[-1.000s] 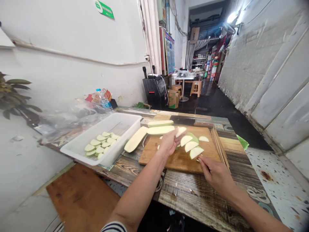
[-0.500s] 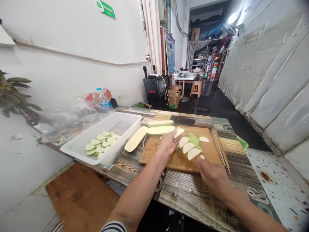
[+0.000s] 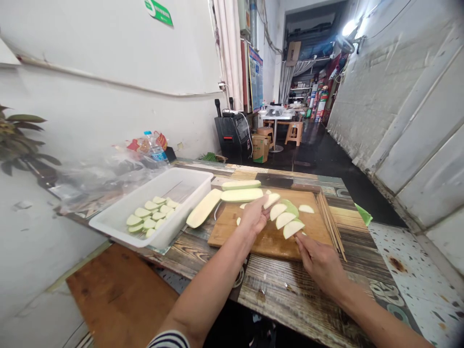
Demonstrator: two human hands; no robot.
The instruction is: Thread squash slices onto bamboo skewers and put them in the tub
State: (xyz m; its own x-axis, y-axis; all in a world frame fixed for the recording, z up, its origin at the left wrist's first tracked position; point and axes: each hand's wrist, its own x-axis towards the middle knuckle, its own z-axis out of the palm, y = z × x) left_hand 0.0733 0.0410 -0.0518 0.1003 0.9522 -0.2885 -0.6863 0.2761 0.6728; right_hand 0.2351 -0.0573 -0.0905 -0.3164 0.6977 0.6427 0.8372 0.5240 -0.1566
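Observation:
My left hand [image 3: 255,215] pinches a pale half-round zucchini slice [image 3: 271,200] over the cutting board [image 3: 250,244]. Just to its right, three zucchini slices [image 3: 285,220] line up in a row on a skewer that is mostly hidden behind them. The near end of that skewer is between the thumb and fingers of my right hand [image 3: 321,258], closed at the board's front right. Loose slices lie on the board, one [image 3: 306,209] at its right side. Halved zucchinis [image 3: 241,195] rest at the board's far left edge, with another half [image 3: 204,209] beside it.
A white plastic tub [image 3: 108,227] with several zucchini slices stands at the left. Bamboo skewers [image 3: 331,224] lie along the board's right edge. Behind the board is a knife [image 3: 274,181]. Plastic bags [image 3: 97,181] and a water bottle [image 3: 157,151] sit by the wall.
My left hand has tilted its slice slightly and shifted a little to the right. The row of slices has turned slightly, while my right hand stays nearly in place.

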